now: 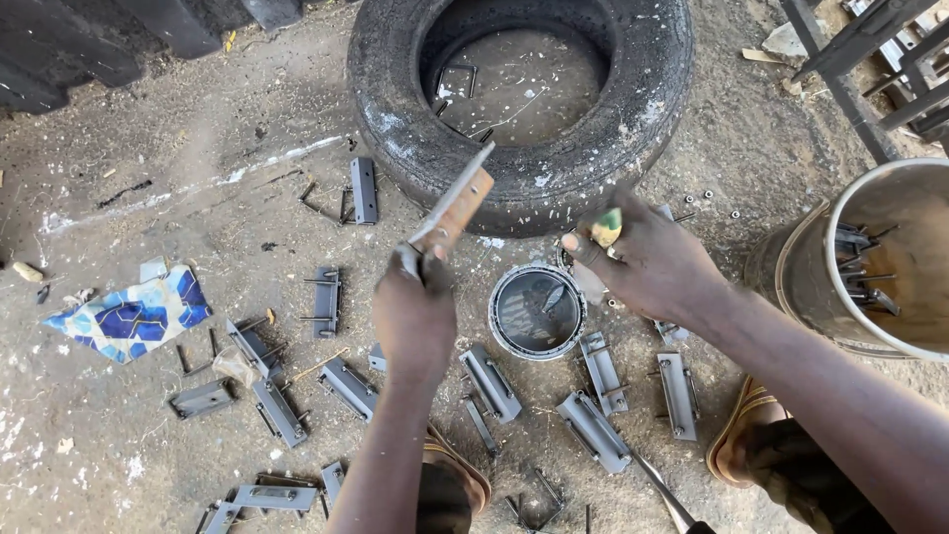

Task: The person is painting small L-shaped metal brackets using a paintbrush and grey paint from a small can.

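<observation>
My left hand (413,307) grips a flat metal bracket (455,210), partly rust-brown, partly grey, and holds it up over the ground in front of an old tyre (633,94). My right hand (643,262) is closed on a small brush with a green and yellow handle (605,227), just right of an open tin of grey paint (537,311). The brush's bristles are hidden behind my fingers.
Several grey painted metal brackets (489,381) lie scattered on the dusty concrete. A large bucket (880,252) at the right holds more metal parts. A blue patterned cloth (133,316) lies at the left. Metal frames (870,69) stand at top right.
</observation>
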